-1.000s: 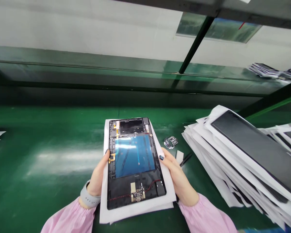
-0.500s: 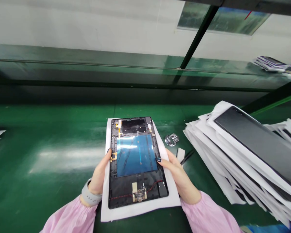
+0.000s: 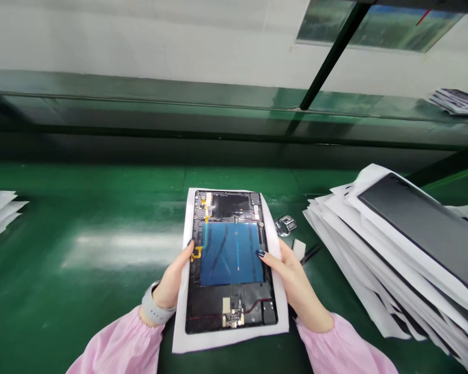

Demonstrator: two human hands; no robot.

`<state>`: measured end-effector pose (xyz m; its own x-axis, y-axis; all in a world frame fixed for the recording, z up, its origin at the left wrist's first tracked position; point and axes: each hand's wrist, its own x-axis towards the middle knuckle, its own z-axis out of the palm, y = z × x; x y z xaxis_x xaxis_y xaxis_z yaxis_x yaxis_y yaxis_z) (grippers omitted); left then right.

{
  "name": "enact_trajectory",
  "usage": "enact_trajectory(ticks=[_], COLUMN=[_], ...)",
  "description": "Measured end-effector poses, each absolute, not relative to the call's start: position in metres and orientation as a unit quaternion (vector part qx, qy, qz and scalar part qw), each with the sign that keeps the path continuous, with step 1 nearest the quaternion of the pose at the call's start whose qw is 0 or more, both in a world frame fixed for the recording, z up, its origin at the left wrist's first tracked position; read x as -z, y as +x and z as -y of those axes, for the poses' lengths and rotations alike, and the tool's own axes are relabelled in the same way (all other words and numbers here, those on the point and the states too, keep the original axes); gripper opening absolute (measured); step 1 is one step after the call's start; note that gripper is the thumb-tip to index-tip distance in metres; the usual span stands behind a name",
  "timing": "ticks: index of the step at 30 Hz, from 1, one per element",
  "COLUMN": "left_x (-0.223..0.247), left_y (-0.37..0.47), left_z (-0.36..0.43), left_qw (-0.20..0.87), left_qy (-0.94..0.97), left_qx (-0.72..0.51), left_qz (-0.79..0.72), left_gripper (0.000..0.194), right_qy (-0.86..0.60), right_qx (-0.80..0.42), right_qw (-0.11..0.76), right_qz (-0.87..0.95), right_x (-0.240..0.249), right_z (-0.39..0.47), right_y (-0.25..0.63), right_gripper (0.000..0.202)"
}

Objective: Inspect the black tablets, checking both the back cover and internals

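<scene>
Between my hands is an opened tablet (image 3: 230, 301) with its inside facing up. A blue film-covered panel (image 3: 232, 254) fills its middle, and a small circuit board (image 3: 233, 314) with red wires sits near the close end. Beneath the tablet lies a white foam sheet (image 3: 203, 343), held along with it. My left hand (image 3: 171, 283) grips the left edge, thumb on the frame by an orange flex cable (image 3: 196, 253). On the right edge, my right hand (image 3: 296, 275) presses its thumb near the blue panel. The fingers under the sheet are hidden.
To the right stands a stack of white sheets (image 3: 347, 244) with dark panels between, one dark panel (image 3: 421, 223) on top. Beyond my right hand lie a shiny metal piece (image 3: 285, 225), a small white block (image 3: 298, 249) and black tweezers-like tool (image 3: 310, 253). More white sheets (image 3: 0, 213) lie far left.
The view has shifted, so the scene sits slightly further right. The tablet is tilted a little differently; the bright glare on its blue panel is gone. Both hands keep their hold.
</scene>
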<state>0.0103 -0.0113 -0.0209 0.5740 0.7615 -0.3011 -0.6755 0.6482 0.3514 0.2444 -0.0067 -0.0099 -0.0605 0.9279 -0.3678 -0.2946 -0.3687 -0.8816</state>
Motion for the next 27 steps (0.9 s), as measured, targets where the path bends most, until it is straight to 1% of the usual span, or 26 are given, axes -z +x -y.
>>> enact_trajectory(ticks=[7, 13, 16, 21, 27], left_x=[0.019, 0.016, 0.018, 0.021, 0.025], left_y=[0.012, 0.014, 0.014, 0.011, 0.008], left_z=[0.007, 0.006, 0.005, 0.004, 0.005], left_qw=[0.839, 0.751, 0.710, 0.689, 0.695], left_qy=[0.148, 0.212, 0.254, 0.339, 0.375], left_qx=[-0.440, -0.508, -0.532, -0.514, -0.497], left_qz=[-0.283, -0.363, -0.384, -0.382, -0.360], left_gripper=[0.041, 0.035, 0.032, 0.033, 0.035], right_qy=[-0.530, -0.530, -0.538, -0.567, -0.565], right_qx=[-0.606, -0.557, -0.541, -0.488, -0.482], right_qw=[0.496, 0.534, 0.539, 0.542, 0.551], right_qz=[0.326, 0.353, 0.358, 0.384, 0.379], right_x=[0.014, 0.018, 0.015, 0.003, 0.000], right_z=[0.007, 0.010, 0.009, 0.007, 0.006], right_y=[0.246, 0.247, 0.249, 0.249, 0.248], right_gripper=[0.048, 0.043, 0.040, 0.027, 0.028])
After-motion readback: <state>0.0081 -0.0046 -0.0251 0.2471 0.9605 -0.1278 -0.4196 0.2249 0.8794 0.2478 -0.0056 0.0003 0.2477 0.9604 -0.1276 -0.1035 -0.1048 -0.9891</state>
